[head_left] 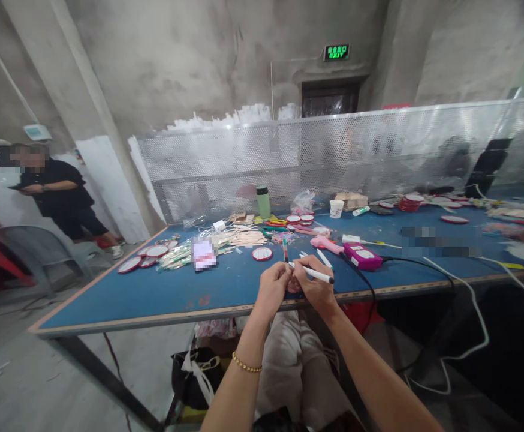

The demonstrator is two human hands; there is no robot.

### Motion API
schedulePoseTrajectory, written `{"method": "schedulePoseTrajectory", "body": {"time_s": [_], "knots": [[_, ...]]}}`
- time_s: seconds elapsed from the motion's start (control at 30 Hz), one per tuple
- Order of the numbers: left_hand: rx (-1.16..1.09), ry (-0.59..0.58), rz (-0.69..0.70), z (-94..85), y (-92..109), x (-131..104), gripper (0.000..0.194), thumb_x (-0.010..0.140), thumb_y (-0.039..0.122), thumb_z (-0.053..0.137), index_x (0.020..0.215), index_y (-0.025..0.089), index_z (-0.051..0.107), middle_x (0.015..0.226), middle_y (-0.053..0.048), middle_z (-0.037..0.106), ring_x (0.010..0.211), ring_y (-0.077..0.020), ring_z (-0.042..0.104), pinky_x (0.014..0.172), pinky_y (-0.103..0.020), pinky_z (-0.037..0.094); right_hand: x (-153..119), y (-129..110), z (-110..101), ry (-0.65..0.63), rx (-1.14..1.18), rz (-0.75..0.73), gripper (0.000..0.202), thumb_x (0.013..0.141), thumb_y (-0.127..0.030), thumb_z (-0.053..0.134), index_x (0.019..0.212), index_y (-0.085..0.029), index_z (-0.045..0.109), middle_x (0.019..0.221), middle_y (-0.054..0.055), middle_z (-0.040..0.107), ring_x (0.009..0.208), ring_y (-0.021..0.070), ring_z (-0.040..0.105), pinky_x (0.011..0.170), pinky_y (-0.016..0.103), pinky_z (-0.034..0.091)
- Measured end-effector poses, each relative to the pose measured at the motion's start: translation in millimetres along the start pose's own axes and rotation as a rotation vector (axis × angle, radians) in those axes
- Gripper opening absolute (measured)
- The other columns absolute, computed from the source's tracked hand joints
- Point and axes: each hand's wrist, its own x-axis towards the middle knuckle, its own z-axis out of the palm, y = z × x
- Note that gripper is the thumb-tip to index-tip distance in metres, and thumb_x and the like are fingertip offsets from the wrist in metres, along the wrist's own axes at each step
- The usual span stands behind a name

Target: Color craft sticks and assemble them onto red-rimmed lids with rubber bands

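At the front edge of the blue table, my right hand is closed on a white marker with a black end. The marker slants down to the right, its other end near my left fingers. Close beside it, my left hand pinches a thin stick with green and red on its upper part, pointing away from me. The fingertips of both hands nearly meet. Just beyond them lies a round red-rimmed disc.
Wooden sticks, a green bottle, a paper cup, a pink glue gun and a magenta box with cables stand beyond. A perforated metal screen backs the table. A person stands at left.
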Motion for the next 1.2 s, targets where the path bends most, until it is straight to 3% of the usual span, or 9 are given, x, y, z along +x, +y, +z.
{"method": "schedulePoseTrajectory", "body": {"time_s": [0.17, 1.2], "knots": [[-0.078, -0.045, -0.042, 0.5, -2.5, 0.3, 0.025, 0.072, 0.039, 0.062, 0.064, 0.018, 0.050, 0.057, 0.003, 0.056, 0.051, -0.0121, 0.053, 0.054, -0.025, 0.047, -0.4, -1.1, -0.6, 0.035, 0.005, -0.015, 0.020, 0.086, -0.019, 0.055, 0.067, -0.020, 0.060, 0.053, -0.003, 0.058, 0.046, 0.0111, 0.052, 0.050, 0.024, 0.044], [-0.067, -0.021, -0.034, 0.6, 1.1, -0.9, 0.024, 0.070, 0.037, 0.062, 0.063, 0.017, 0.050, 0.054, 0.004, 0.054, 0.049, -0.0109, 0.052, 0.051, -0.023, 0.046, -0.5, 1.2, 0.8, 0.035, 0.012, -0.026, 0.018, 0.086, -0.017, 0.057, 0.068, -0.020, 0.060, 0.054, -0.004, 0.058, 0.047, 0.0107, 0.053, 0.049, 0.023, 0.043]]}}
